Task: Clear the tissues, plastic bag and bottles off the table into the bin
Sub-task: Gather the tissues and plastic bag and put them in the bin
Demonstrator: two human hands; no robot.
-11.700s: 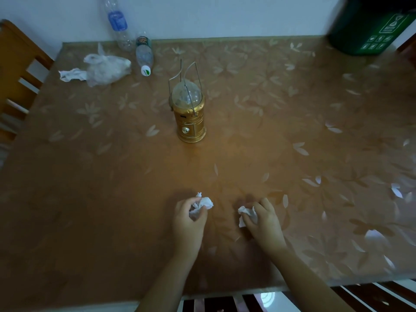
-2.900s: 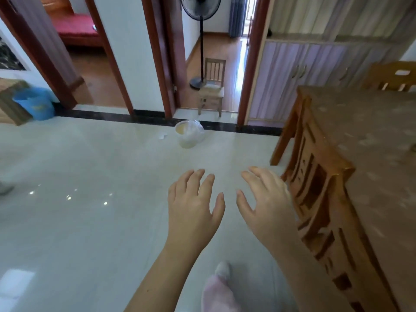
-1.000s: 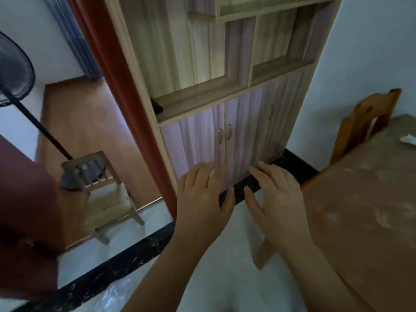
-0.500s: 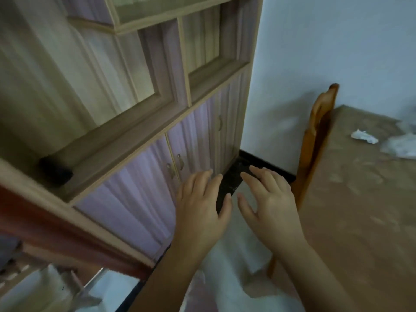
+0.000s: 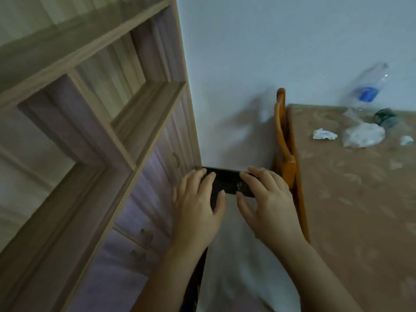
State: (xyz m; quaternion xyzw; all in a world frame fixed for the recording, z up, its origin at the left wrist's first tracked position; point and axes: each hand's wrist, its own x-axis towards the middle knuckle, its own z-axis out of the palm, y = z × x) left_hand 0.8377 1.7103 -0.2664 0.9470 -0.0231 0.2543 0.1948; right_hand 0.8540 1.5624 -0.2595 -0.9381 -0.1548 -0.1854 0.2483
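Far to the right, on the brown leaf-patterned surface [image 5: 349,199], the task's things sit bunched close to the wall [image 5: 247,64]. A crumpled white tissue [image 5: 324,134] lies furthest left, with a rumpled plastic bag [image 5: 363,136] just to its right. Behind the bag a clear bottle [image 5: 369,86] with a blue label shows tilted against the wall; blur hides whether it stands or leans. A second bottle [image 5: 386,118] with a dark band lies right of the bag and is partly covered by it.

An orange wooden chair [image 5: 286,154] is tucked against the surface's left edge. A tall wooden cabinet [image 5: 112,131] with open shelves and pale doors fills the left side.

Both hands hang palm down in the near middle, over the pale floor [image 5: 236,255] between cabinet and chair. The left hand [image 5: 195,206] has its fingers spread and slightly bent, grip apart and holding nothing. The right hand [image 5: 267,206], beside the chair, is the same: grip apart, nothing in it. Both are well apart from the tissue, bag and bottles.
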